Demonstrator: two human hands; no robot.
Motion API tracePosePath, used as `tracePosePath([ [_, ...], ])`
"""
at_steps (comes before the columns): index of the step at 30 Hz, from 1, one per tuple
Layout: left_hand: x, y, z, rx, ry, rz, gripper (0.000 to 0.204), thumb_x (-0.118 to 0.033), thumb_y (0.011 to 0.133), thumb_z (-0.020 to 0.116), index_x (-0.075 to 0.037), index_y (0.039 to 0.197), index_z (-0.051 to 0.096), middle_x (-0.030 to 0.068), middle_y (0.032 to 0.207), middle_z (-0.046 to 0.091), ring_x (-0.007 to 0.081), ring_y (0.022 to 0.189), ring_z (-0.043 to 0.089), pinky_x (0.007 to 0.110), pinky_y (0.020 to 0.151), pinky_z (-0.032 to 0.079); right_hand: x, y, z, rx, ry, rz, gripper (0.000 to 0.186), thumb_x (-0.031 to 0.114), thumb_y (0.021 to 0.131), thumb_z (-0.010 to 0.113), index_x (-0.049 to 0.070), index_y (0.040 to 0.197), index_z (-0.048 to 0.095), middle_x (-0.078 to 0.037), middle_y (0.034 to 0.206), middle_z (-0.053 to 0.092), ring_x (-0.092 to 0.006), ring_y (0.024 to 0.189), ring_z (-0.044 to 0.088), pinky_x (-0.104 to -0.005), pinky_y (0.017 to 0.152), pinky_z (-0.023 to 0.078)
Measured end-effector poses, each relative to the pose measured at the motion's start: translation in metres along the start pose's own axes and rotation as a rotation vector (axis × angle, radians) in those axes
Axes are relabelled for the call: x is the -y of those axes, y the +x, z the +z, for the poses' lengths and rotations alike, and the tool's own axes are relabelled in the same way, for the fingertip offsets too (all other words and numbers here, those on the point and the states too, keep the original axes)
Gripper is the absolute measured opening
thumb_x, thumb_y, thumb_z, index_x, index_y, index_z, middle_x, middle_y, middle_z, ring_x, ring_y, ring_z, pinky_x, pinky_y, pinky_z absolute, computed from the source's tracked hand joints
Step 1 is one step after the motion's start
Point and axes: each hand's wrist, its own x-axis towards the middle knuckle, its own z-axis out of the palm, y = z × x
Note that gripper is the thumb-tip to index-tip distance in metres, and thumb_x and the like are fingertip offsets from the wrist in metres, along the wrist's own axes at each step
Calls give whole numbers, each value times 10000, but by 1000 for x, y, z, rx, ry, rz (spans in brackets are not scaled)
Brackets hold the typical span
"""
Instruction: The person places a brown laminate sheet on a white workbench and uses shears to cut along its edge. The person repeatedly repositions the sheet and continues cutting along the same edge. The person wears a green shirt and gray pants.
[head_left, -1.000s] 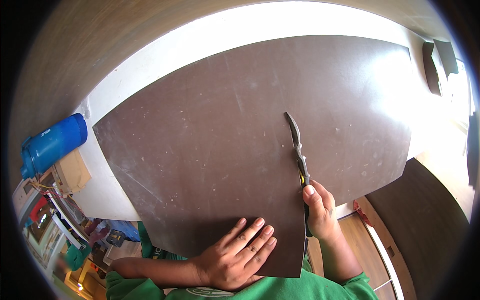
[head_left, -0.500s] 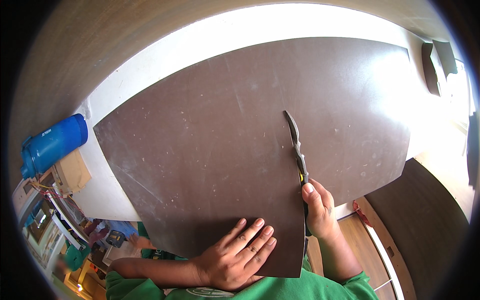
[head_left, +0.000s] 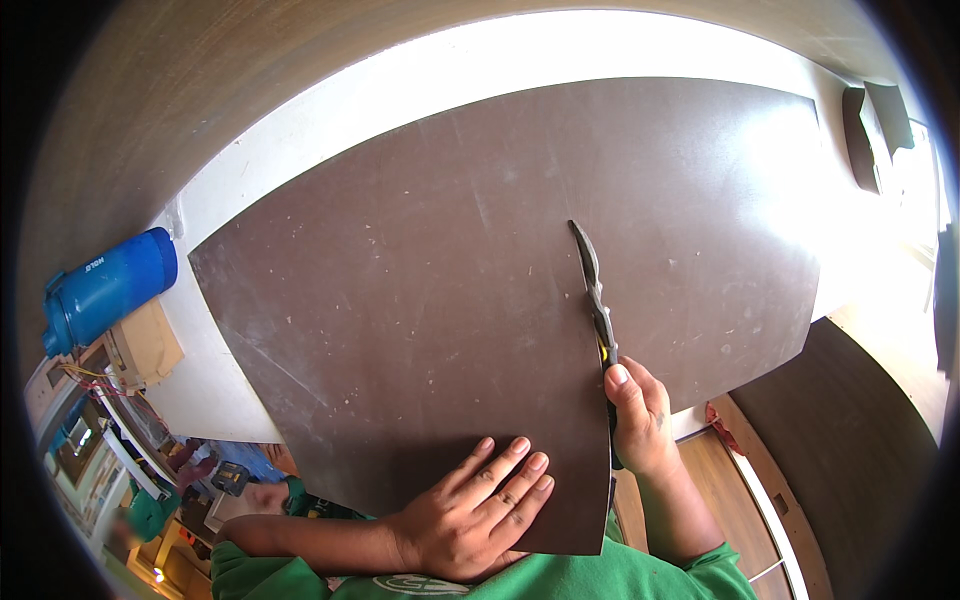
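A large dark brown sheet (head_left: 430,270), scuffed and flecked with pale specks, spreads before me. My right hand (head_left: 640,415) is closed round the handles of black metal-cutting shears (head_left: 590,265) with a bit of yellow near the pivot. Their jaws lie along the sheet, pointing away from me, at the top of a cut that runs toward my body. Flat on the sheet near its front edge rests my left hand (head_left: 485,520), fingers stretched out; its thumb is hidden.
Under the sheet is a white surface (head_left: 230,385). A blue bottle (head_left: 110,290) lies at the left beside a light wooden block (head_left: 148,342). Another dark panel (head_left: 850,400) leans at the right. Lower left are a power tool's battery (head_left: 230,478) and another person's green sleeve (head_left: 298,495).
My hands, the shears and the sheet stay almost in place. At the lower left, the other person's hand and green sleeve have shifted.
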Motion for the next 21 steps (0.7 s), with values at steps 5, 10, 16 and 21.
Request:
tracePosePath([
  [5, 0, 0, -1, 1, 3, 6, 752, -574, 1085, 532, 89, 1413, 665, 315, 1545, 602, 515, 1494, 524, 643, 1196, 451, 1, 2, 0, -11, -36, -3, 466, 409, 1153, 525, 15, 914, 591, -12, 778, 509, -133, 766, 453, -325, 695, 426],
  [10, 0, 0, -1, -7, -4, 0, 751, -574, 1085, 530, 90, 1409, 668, 315, 1547, 601, 516, 1493, 524, 639, 1196, 453, 0, 2, 1, -13, -43, -31, 472, 412, 1154, 524, 15, 907, 594, -10, 765, 503, -132, 753, 451, -328, 684, 426],
  [16, 0, 0, 0, -5, -10, -1, 756, -579, 1087, 521, 89, 1409, 669, 313, 1544, 604, 516, 1493, 525, 638, 1196, 454, 1, 3, 1, -20, -35, -34, 479, 413, 1154, 522, 12, 903, 593, -12, 759, 506, -134, 745, 452, -332, 678, 425],
  [21, -2, -1, -1, -12, 1, 5, 747, -570, 1093, 515, 89, 1411, 666, 312, 1541, 607, 517, 1490, 528, 640, 1189, 460, 7, 5, 1, -19, -42, -42, 484, 413, 1154, 519, 7, 899, 586, -20, 756, 503, -141, 744, 452, -338, 676, 426],
])
